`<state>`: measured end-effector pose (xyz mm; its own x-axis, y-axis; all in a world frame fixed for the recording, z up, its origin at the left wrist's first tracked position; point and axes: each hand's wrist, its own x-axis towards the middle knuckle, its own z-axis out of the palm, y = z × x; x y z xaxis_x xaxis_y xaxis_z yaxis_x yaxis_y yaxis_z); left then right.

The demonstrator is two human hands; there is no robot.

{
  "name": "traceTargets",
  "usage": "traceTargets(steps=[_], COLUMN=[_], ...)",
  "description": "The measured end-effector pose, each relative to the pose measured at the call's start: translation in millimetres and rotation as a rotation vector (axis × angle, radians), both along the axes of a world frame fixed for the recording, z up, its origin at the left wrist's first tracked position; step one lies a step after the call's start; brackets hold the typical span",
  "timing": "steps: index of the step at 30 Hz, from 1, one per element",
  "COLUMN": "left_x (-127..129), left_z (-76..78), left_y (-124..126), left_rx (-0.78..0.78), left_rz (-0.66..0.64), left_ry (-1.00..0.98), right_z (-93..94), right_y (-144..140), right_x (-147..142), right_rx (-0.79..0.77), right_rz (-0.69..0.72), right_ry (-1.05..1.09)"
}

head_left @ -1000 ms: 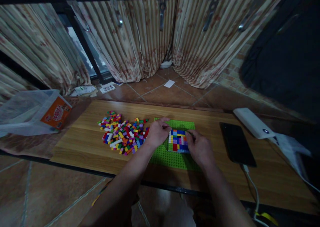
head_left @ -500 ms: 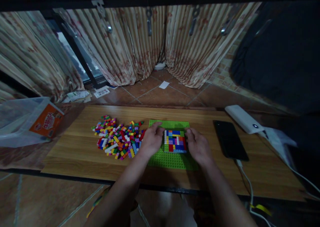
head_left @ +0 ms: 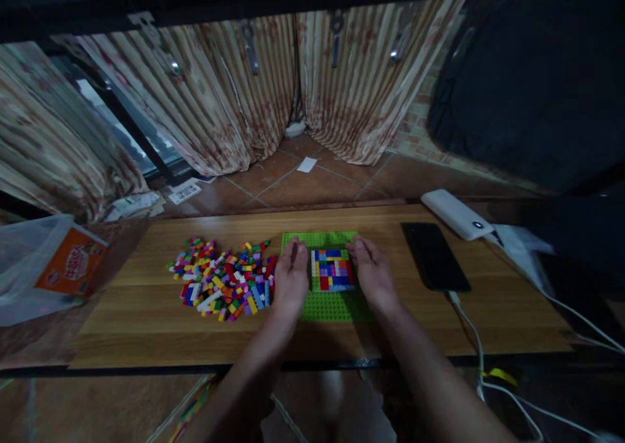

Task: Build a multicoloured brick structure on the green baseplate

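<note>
Both hands are lying flat on the green baseplate [head_left: 332, 306], fingers stretched out and together, palms down, pinching nothing. Left hand [head_left: 291, 277] is sitting just beside the left edge of the multicoloured brick panel [head_left: 333, 270], right hand [head_left: 372, 275] just beside its right edge, so the panel is framed between them; whether the fingertips are actually touching its sides is too fine to tell.

For pressing or steadying this block, I'd judge that even, flat pressure on both sides is what is wanted, keeping the baseplate from sliding on the wooden tabletop [head_left: 146, 313] and the rows square.

That panel is showing as a tight rectangle of small bricks in blue, red, yellow, purple, orange and white, standing on the far half of the baseplate with bare green studs nearer the person. Left of the left hand, a loose pile of coloured bricks [head_left: 222, 280] is spreading across the wood. A black phone [head_left: 434, 257] is lying well to the right, cable trailing off.
</note>
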<state>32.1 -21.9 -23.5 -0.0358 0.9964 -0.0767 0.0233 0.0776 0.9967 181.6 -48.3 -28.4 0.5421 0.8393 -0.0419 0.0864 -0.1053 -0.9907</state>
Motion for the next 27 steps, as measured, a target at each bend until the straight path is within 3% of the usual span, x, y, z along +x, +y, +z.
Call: traceTargets(steps=[3, 7, 15, 22, 27], left_x=[8, 20, 20, 24, 28], left_z=[-1.0, -0.6, -6.1, -2.6, 4.5], left_y=[-5, -13, -16, -22, -27], left_rx=[-0.010, 0.001, 0.076, 0.073, 0.103], left_rz=[0.025, 0.019, -0.091, -0.055, -0.027], left_ry=[-0.063, 0.002, 0.115, 0.098, 0.201], right_z=[-3.8, -5.1, -16.9, -7.5, -4.7], right_y=[4, 4, -1, -10, -13], right_x=[-8, -16, -24, -26, -24], right_rx=[0.072, 0.122, 0.215, 0.094, -0.012], right_rz=[-0.050, -0.038, 0.038, 0.093, 0.095], right_ry=[0.279, 0.344, 0.103, -0.146, -0.363])
